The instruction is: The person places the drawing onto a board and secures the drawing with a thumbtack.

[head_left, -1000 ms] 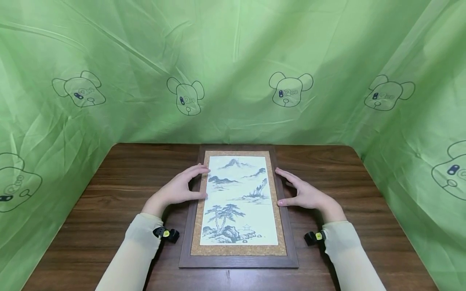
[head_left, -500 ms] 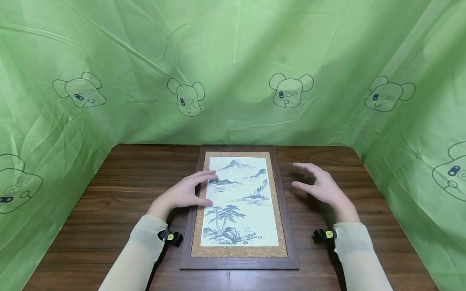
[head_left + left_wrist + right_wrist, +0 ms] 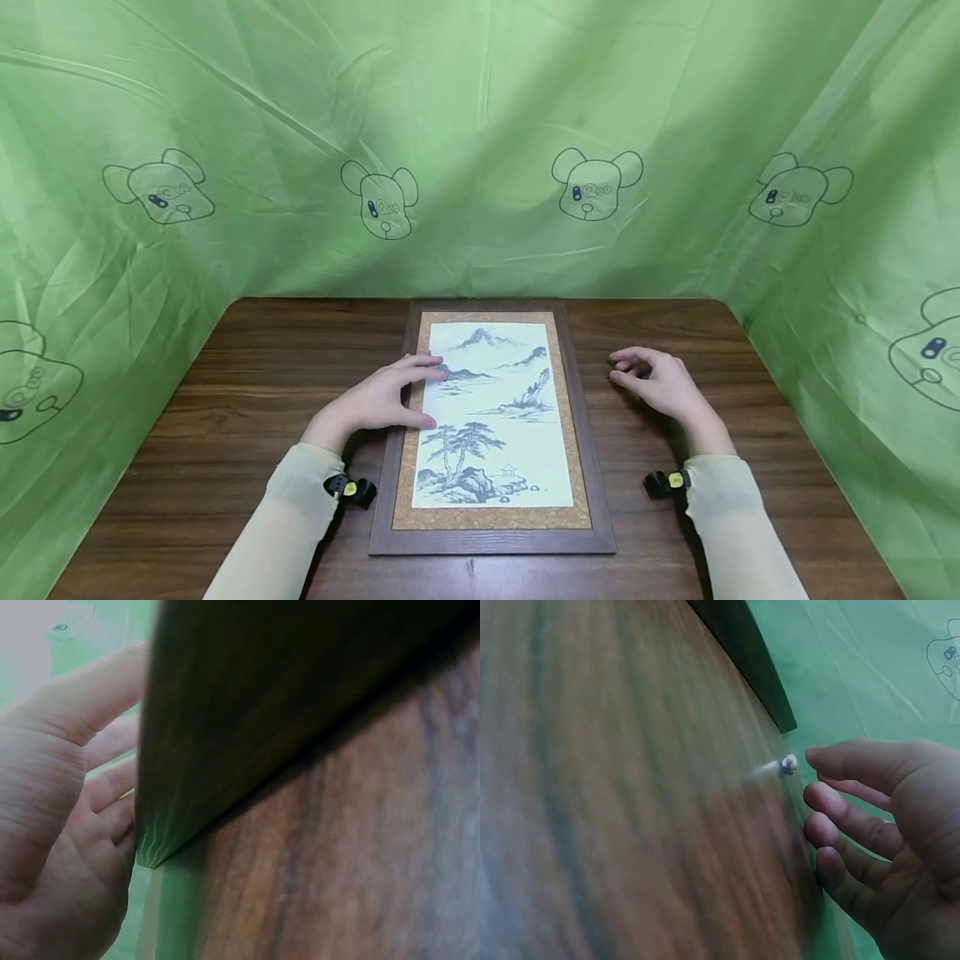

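Note:
A cork board [image 3: 491, 518] in a dark wooden frame [image 3: 491, 542] lies flat on the table. On it is a sheet with an ink landscape [image 3: 495, 400] of mountains and pines. My left hand [image 3: 375, 397] reaches over the frame's left side, its spread fingertips at the sheet's left edge. In the left wrist view the dark frame side [image 3: 225, 712] hides those fingertips. To the right of the board, my right hand [image 3: 667, 387] is low over the table, fingers loosely bent. Just beyond its thumb tip in the right wrist view is a small shiny pin-like piece [image 3: 789, 764].
The brown wood-grain table [image 3: 277, 350] extends to both sides of the board. Green cloth [image 3: 480, 125] printed with bear heads hangs behind and along both sides. Each wrist wears a small black camera, such as the left one [image 3: 363, 492].
My right hand has left the frame's right side, moved right and bent its fingers more. My left hand has shifted slightly right, its fingertips now over the sheet's edge. The board has stayed put.

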A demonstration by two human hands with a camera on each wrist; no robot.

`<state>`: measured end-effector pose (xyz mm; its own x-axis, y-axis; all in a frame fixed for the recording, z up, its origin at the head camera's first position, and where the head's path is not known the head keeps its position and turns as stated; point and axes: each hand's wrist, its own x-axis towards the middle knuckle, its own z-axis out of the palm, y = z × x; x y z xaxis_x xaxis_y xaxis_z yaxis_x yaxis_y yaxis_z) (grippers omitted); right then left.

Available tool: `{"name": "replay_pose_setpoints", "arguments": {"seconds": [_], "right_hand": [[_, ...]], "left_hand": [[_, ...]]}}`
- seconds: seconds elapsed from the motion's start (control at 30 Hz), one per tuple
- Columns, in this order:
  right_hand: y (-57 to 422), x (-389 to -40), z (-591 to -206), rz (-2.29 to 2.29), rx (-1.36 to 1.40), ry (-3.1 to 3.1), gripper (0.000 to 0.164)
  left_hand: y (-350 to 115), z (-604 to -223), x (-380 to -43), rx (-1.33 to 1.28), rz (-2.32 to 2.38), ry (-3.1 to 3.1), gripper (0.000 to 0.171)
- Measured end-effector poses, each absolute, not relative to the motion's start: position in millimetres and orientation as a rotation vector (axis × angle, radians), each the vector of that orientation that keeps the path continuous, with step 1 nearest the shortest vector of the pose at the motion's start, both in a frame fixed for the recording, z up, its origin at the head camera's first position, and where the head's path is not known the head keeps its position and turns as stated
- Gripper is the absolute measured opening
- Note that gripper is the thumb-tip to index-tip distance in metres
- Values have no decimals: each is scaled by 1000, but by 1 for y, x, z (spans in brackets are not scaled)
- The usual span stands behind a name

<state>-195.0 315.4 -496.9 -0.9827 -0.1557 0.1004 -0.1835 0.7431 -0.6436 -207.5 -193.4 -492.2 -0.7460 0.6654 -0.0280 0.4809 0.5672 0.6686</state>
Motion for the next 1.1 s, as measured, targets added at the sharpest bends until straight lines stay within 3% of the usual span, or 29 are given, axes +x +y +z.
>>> {"name": "replay_pose_setpoints", "arguments": {"seconds": [0.6, 1.1], "right_hand": [[313, -200, -499, 1023, 359, -2945, 9], [312, -196, -496, 1295, 316, -2848, 10]], "left_hand": [[-197, -491, -206, 916, 986, 2505, 79], [-195, -496, -209, 933, 988, 2502, 80]]}}
